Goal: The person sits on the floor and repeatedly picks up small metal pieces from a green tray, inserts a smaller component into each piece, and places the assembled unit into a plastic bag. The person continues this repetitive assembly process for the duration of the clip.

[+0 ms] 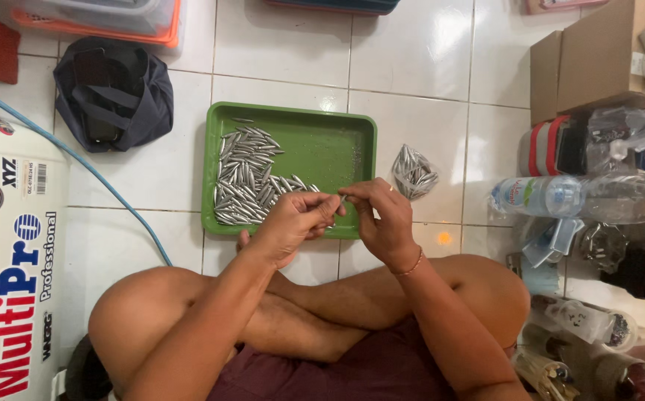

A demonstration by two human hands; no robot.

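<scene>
A green tray [337, 141] lies on the white tiled floor in front of my crossed legs, with a heap of several small silver spindle-shaped metal pieces [246, 177] in its left half. My left hand [296, 223] and my right hand [382, 219] meet over the tray's near edge. Both pinch one thin silver piece [339, 199] between their fingertips. A small clear bag [414, 173] of the same silver pieces sits on the floor just right of the tray, close to my right hand.
A dark bag [114, 93] lies at the upper left, and a blue hose [107, 186] crosses the floor beside a white printed sack [10, 252]. Cardboard boxes [597, 59], a plastic water bottle [538, 194] and several clear packets crowd the right side.
</scene>
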